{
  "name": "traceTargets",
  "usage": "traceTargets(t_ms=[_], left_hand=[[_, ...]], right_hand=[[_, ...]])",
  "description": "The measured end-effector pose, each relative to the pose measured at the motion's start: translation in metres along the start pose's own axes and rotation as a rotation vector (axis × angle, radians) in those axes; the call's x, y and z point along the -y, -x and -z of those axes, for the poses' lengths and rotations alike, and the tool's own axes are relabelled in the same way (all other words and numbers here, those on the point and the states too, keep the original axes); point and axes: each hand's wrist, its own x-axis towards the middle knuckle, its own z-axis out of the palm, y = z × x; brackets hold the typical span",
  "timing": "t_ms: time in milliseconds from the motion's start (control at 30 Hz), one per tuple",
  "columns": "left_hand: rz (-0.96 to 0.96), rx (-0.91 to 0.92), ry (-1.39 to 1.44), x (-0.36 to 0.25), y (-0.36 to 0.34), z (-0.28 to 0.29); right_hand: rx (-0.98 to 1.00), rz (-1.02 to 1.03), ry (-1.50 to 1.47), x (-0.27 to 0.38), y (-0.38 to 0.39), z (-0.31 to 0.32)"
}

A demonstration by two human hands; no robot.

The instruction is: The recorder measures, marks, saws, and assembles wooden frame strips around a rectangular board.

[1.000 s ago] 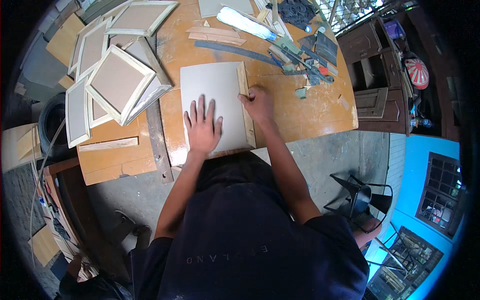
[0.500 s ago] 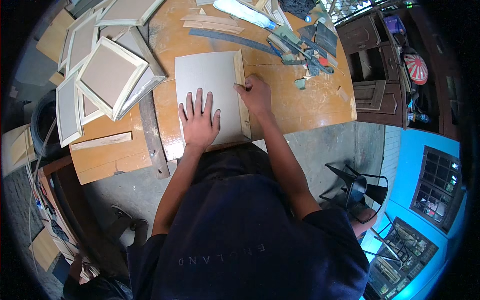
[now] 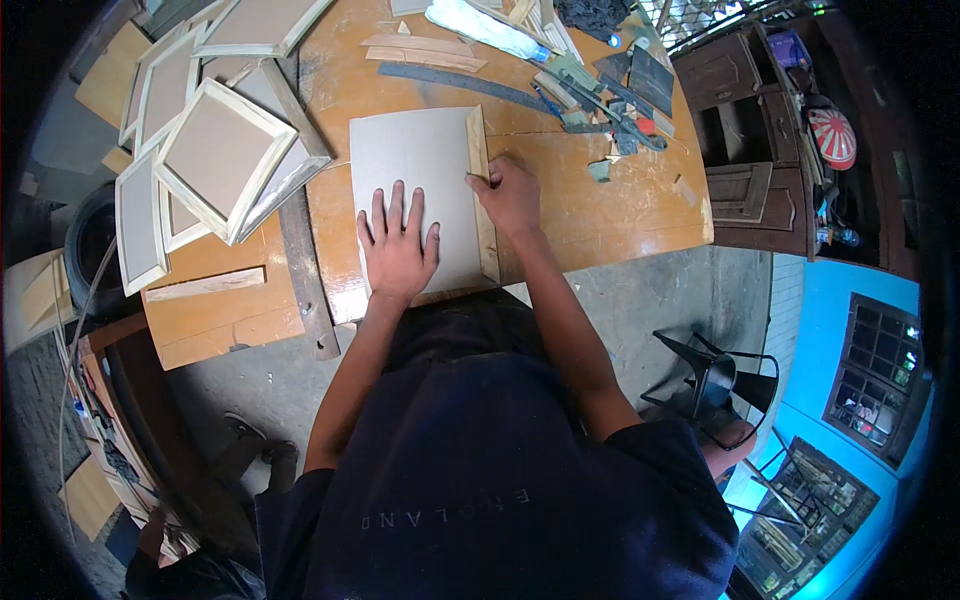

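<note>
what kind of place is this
Most likely a small woodworking or frame-making workshop: stacked wooden frames beside a worn workbench, loose wood strips, and a flat board on the bench.

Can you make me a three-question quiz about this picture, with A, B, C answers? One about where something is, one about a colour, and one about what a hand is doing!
1. Where does the wooden strip lie?
A. along the grey board's right edge
B. on the floor
C. on the stacked frames

2. What colour is the tabletop?
A. blue
B. orange-brown
C. white

3. How is the left hand?
A. in a fist
B. lifted in the air
C. flat, fingers spread, on the grey board

Answers: 1 A, the strip runs beside the board under the right hand. 2 B, bare wood shows orange-brown. 3 C, the palm presses the board.
</note>
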Motion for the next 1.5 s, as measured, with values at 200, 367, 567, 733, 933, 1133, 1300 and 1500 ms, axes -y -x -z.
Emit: traceTargets(t_ms=[200,367,567,733,933,1133,1300,1500], left_hand=[[-0.002,-0.006,0.001,0.0,-0.001,0.0],[-0.009,-0.011,-0.003,-0.001,-0.003,0.0],[0.008,-0.009,0.049,0.005,-0.003,0.005],[-0.005,0.018,0.051,0.004,-0.002,0.008],[0.015,0.043,0.04,0.004,-0.002,0.007],[0.001,0.056,0.054,0.006,-0.002,0.006],[0.02,0.088,0.059,0.007,-0.002,0.005],[0.006,0.091,0.077,0.006,-0.004,0.005]], right_hand=[[-0.18,0.152,0.004,-0.015,-0.003,-0.014],[-0.192,0.148,0.02,-0.016,-0.005,-0.014],[-0.177,0.162,-0.005,-0.008,-0.009,-0.004],[-0.208,0.229,-0.06,0.006,-0.07,0.012],[-0.183,0.507,0.204,0.044,-0.171,0.003],[-0.114,0.638,0.458,0.042,-0.199,-0.006],[-0.132,0.637,0.412,0.039,-0.203,-0.009],[-0.145,0.661,0.135,0.022,-0.235,0.0]])
